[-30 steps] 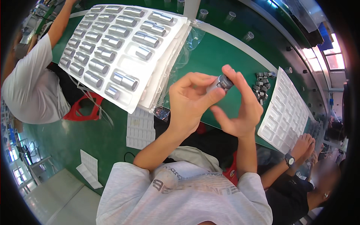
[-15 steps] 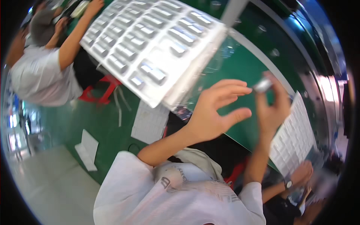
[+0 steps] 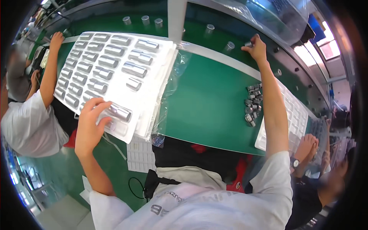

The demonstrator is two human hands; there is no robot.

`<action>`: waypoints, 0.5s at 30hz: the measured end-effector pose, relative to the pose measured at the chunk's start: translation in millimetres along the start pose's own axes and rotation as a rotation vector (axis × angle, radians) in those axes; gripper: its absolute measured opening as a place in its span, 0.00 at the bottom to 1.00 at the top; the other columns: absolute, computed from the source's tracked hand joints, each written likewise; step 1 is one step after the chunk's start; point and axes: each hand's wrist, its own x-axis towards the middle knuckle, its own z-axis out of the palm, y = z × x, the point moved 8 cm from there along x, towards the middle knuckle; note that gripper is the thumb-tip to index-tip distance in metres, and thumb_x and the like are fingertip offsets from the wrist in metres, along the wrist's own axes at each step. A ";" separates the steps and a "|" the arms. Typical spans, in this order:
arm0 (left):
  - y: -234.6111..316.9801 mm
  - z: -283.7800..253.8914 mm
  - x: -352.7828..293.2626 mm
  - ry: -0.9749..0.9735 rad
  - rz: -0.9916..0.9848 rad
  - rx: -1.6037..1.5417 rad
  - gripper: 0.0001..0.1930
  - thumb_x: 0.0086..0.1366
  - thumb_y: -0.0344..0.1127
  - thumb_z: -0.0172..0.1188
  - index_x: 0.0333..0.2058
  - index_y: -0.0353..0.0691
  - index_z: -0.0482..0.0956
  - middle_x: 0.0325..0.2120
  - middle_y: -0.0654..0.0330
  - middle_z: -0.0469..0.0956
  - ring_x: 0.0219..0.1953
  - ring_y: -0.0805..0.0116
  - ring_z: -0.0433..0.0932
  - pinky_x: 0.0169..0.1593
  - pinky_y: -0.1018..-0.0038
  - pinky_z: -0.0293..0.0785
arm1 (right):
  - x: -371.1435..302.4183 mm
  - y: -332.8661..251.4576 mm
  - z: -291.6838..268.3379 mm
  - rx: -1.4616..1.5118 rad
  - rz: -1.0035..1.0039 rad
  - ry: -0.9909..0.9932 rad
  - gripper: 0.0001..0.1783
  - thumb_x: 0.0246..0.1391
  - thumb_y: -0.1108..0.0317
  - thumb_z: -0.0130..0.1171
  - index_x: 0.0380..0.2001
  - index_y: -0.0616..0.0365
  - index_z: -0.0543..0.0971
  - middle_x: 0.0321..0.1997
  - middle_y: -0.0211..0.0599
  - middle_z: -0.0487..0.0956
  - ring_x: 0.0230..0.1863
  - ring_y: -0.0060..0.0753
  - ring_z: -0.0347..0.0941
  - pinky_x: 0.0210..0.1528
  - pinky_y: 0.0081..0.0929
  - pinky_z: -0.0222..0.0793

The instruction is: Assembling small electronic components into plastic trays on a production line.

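At the near edge of a white moulded tray (image 3: 105, 87) on my left, my left hand (image 3: 90, 122) is curled with thumb and fingers apart. Its fingertips reach the end of a shiny metal cylinder (image 3: 122, 114) lying in the tray; I cannot make out a firm grip. Many similar cylinders fill the tray's pockets. My right arm is stretched far forward, over the dark green strip behind the table. There my right hand (image 3: 257, 50) pinches a short metal cylinder (image 3: 249, 44), partly hidden by the fingers.
Several small metal pieces (image 3: 252, 105) are heaped on the green table (image 3: 207, 96). Beside them is another white tray (image 3: 289, 115). Upright metal cylinders (image 3: 209, 27) stand along the far strip. Clear plastic film (image 3: 174, 76) edges the left tray stack. People work on both sides.
My hands have drawn apart: the left has gone down to the tray, the right forward to the far strip with a small metal piece. The view has turned, showing more of the table.
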 end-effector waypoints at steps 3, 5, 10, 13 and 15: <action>-7.8 3.9 7.9 -0.035 -0.035 0.023 0.18 0.51 0.18 0.64 0.43 0.34 0.79 0.41 0.52 0.76 0.44 0.50 0.76 0.46 0.66 0.71 | 3.1 -0.1 -0.5 0.049 -0.064 -0.063 0.31 0.37 0.61 0.78 0.42 0.57 0.71 0.34 0.47 0.80 0.32 0.50 0.79 0.38 0.37 0.73; -8.5 4.5 9.0 -0.023 -0.037 0.005 0.16 0.51 0.19 0.64 0.40 0.34 0.79 0.41 0.51 0.76 0.44 0.49 0.76 0.46 0.66 0.71 | 3.0 -19.9 -5.7 0.070 -0.137 -0.122 0.28 0.43 0.64 0.75 0.46 0.56 0.72 0.35 0.47 0.80 0.31 0.47 0.79 0.39 0.36 0.74; 2.9 2.7 17.1 0.018 0.079 -0.017 0.12 0.48 0.19 0.64 0.33 0.34 0.77 0.43 0.53 0.81 0.44 0.53 0.79 0.46 0.66 0.73 | -32.3 -48.2 -76.7 0.138 -0.131 -0.217 0.25 0.50 0.72 0.66 0.54 0.53 0.76 0.45 0.45 0.79 0.34 0.42 0.78 0.42 0.32 0.74; 8.0 4.9 16.6 0.003 0.120 -0.047 0.11 0.46 0.17 0.63 0.31 0.34 0.78 0.40 0.54 0.82 0.45 0.55 0.79 0.47 0.66 0.73 | -76.3 -74.4 -95.6 0.167 -0.150 -0.396 0.20 0.45 0.71 0.68 0.45 0.57 0.81 0.45 0.41 0.78 0.40 0.41 0.76 0.46 0.33 0.72; 6.1 6.2 17.9 -0.004 0.089 -0.078 0.11 0.46 0.17 0.63 0.30 0.34 0.77 0.38 0.54 0.82 0.46 0.54 0.79 0.48 0.65 0.73 | -103.6 -95.1 -101.7 0.104 -0.147 -0.507 0.17 0.43 0.71 0.70 0.40 0.58 0.83 0.45 0.39 0.78 0.43 0.40 0.75 0.48 0.34 0.71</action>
